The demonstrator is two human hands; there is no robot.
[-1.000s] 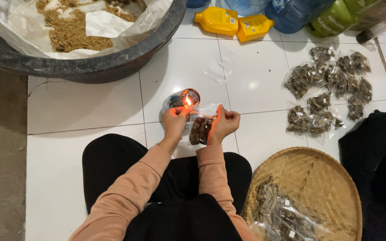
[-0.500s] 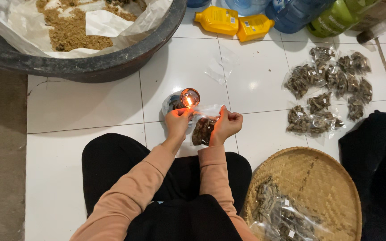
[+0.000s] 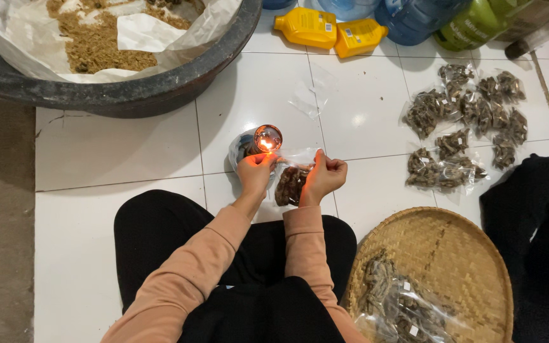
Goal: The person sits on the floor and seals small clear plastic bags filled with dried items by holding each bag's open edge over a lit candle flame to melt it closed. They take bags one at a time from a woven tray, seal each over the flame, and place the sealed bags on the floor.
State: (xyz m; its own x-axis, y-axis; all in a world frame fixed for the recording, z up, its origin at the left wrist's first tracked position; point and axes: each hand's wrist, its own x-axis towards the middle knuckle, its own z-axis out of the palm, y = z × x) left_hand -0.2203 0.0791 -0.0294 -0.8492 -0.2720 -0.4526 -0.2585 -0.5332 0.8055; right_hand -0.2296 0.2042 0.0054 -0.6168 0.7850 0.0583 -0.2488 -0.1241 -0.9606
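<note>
Pinching the top edge of a small clear plastic bag of dark dried pieces (image 3: 291, 183), the left hand (image 3: 255, 173) and right hand (image 3: 323, 179) hold it beside a lit flame in a small metal cup (image 3: 266, 138) on the white tiled floor (image 3: 128, 152)

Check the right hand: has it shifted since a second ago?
Yes, slightly. The right hand, pinching the small clear bag, has edged to the person's right, away from the flame of the small lamp, which stays put on the tile floor.
</note>
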